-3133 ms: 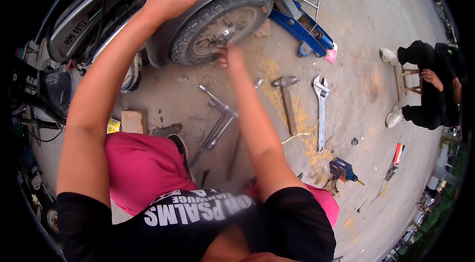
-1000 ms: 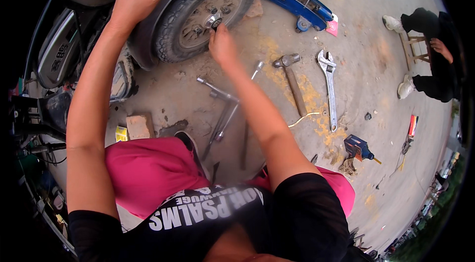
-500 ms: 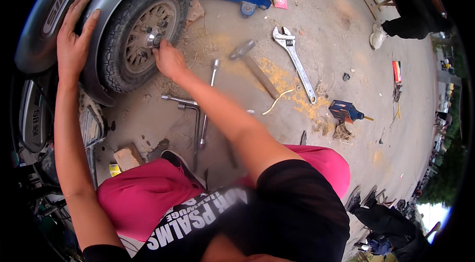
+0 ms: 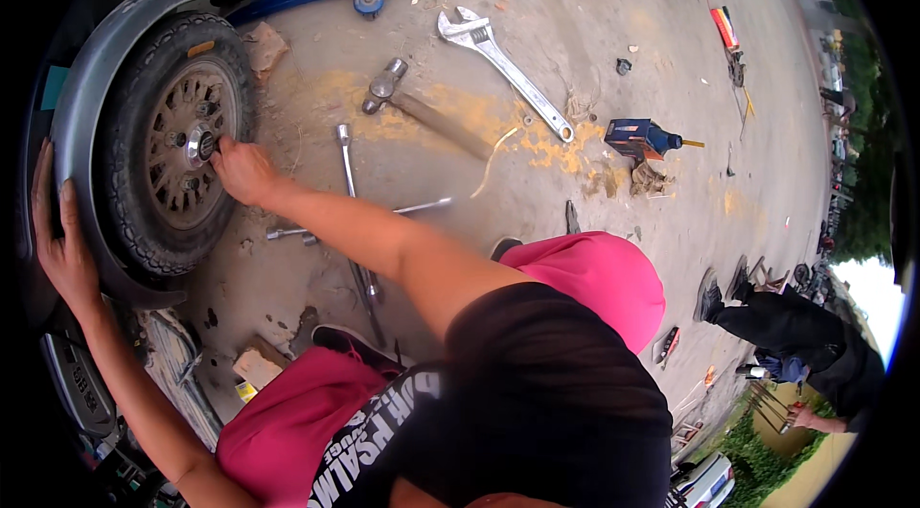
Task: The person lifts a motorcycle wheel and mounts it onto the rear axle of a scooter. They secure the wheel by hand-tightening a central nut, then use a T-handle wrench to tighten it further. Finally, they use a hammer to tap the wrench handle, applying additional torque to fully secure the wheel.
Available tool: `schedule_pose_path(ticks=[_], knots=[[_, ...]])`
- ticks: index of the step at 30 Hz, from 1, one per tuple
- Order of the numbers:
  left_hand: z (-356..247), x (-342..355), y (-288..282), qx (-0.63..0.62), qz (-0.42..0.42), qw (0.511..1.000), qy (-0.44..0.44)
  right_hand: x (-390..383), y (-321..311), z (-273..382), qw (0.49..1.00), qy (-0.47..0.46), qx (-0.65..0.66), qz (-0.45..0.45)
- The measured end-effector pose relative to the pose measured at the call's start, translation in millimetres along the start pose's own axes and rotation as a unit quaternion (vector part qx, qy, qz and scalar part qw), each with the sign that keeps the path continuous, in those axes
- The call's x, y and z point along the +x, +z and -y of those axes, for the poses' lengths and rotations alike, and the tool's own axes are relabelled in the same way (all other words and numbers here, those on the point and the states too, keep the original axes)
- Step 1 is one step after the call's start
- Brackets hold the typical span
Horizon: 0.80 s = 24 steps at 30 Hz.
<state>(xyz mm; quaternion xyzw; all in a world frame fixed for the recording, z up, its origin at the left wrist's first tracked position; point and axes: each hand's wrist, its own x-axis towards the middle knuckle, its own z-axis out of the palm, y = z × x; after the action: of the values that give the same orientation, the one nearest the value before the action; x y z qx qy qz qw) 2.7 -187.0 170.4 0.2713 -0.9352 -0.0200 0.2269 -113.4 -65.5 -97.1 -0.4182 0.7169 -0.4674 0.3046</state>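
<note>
The chrome hub cap (image 4: 200,145), centred on the wheel (image 4: 165,163), lies just left of the nearer right hand (image 4: 247,173), its axis facing the narrowly bunched fingertips, whose hold cannot be told, while the left hand (image 4: 67,254) spreads wide against the grey fender (image 4: 80,120).

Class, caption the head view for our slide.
Left hand on grey fender, right hand at wheel hub, hammer and adjustable wrench lying nearby.

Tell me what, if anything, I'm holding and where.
Left hand lies against the fender; right hand is at the hub cap; whether it grips can't be told.
</note>
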Motion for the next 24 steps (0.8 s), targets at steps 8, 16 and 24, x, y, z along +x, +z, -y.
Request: schedule_pose_path(ticks=[8,16,24], knots=[[4,-5,-3,0.016,0.012,1.0,-0.006,-2,5,3,0.994,0.042,0.092,-0.028],[3,3,-5,0.008,0.001,1.0,0.016,3,-4,1,0.999,-0.051,-0.008,-0.015],[-21,7,-1,-0.052,-0.03,0.998,-0.012,18,-20,-3,0.986,-0.12,-0.108,0.031]])
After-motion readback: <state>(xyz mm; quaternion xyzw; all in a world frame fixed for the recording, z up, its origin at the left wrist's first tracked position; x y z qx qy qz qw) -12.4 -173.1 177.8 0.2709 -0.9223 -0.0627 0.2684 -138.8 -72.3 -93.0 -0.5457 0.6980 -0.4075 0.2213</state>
